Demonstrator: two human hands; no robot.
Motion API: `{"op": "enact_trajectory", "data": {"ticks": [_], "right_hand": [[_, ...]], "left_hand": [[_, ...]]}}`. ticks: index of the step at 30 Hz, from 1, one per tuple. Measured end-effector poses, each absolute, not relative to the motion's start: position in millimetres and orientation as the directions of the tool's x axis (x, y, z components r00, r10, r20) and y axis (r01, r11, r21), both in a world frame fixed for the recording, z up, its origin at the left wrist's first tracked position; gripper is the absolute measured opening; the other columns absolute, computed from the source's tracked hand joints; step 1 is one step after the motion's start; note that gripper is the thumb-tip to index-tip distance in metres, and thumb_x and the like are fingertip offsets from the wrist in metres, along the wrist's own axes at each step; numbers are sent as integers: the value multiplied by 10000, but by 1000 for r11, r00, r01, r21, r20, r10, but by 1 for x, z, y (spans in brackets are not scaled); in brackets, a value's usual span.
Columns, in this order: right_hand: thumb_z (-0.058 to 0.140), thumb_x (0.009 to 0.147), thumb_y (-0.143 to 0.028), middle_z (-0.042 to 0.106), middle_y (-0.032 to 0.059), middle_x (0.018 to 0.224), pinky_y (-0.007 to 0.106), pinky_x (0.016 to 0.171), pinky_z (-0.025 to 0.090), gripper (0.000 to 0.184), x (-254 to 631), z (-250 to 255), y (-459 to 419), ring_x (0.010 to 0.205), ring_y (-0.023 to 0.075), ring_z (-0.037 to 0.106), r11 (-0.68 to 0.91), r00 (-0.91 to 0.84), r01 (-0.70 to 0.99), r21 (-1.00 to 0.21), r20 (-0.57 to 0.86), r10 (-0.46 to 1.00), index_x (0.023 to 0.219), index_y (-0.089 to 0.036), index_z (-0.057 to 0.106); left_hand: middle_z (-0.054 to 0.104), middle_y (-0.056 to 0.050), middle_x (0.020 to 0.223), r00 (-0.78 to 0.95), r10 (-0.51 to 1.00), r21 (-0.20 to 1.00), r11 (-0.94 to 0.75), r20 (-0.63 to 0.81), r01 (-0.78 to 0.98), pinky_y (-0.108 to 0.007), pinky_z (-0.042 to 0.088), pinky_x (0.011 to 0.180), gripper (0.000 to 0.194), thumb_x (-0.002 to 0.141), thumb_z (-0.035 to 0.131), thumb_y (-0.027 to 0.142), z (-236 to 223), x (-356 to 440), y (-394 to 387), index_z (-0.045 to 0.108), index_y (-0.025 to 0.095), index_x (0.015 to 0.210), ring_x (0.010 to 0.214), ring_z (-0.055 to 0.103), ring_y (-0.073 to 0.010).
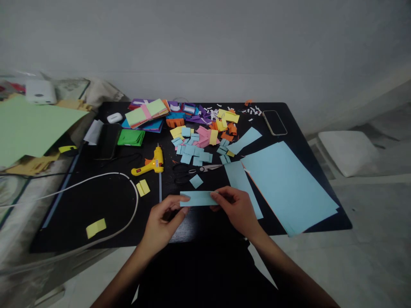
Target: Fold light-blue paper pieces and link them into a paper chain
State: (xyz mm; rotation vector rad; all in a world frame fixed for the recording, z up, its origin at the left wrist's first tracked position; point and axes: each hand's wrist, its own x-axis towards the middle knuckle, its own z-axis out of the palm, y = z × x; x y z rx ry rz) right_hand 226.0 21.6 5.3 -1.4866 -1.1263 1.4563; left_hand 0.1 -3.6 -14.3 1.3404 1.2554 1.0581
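A light blue paper strip (199, 198) is stretched level between my two hands, just above the black table. My left hand (165, 216) pinches its left end between thumb and fingers. At the other end, my right hand (233, 205) grips the strip with the thumb on top; some of its fingers are hidden underneath. Beyond the strip lies a small blue paper square (196, 181). Behind that rest black-handled scissors (201, 169), their blades pointing right. A longer blue paper piece (242, 184) lies partly behind my right hand.
Large blue sheets (285, 184) cover the table's right side. A yellow glue gun (150, 163) stands left of a pile of small blue pieces (192, 152). A white cable (136, 192) loops across the left. One phone (274, 122) lies at the back right.
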Motion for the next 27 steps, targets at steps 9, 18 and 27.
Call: {"op": "enact_trajectory", "data": {"ticks": [9, 18, 27], "right_hand": [[810, 812, -558, 761, 24, 659, 314, 628, 613, 362, 222, 5, 19, 609, 206, 755, -353, -41, 39, -935, -354, 934, 812, -200, 760], [840, 779, -576, 776, 40, 673, 335, 636, 636, 382, 220, 6, 18, 621, 230, 769, -360, -13, -19, -933, -360, 933, 813, -203, 765], [846, 779, -568, 778, 35, 671, 340, 658, 648, 370, 220, 4, 16, 626, 223, 771, -353, -15, -24, -935, -353, 936, 803, -207, 770]], "left_hand": [[788, -28, 823, 44, 999, 997, 16, -19, 80, -234, 577, 720, 182, 965, 666, 262, -13, 0, -7, 777, 203, 1096, 749, 744, -153], [791, -52, 844, 10, 1000, 997, 28, -28, 76, -259, 568, 716, 210, 956, 685, 303, -12, 0, -8, 784, 191, 1104, 761, 741, -178], [709, 33, 728, -99, 989, 993, 109, -113, -45, -256, 580, 756, 267, 929, 744, 301, -16, 6, -5, 590, 202, 1124, 701, 700, -135]]}}
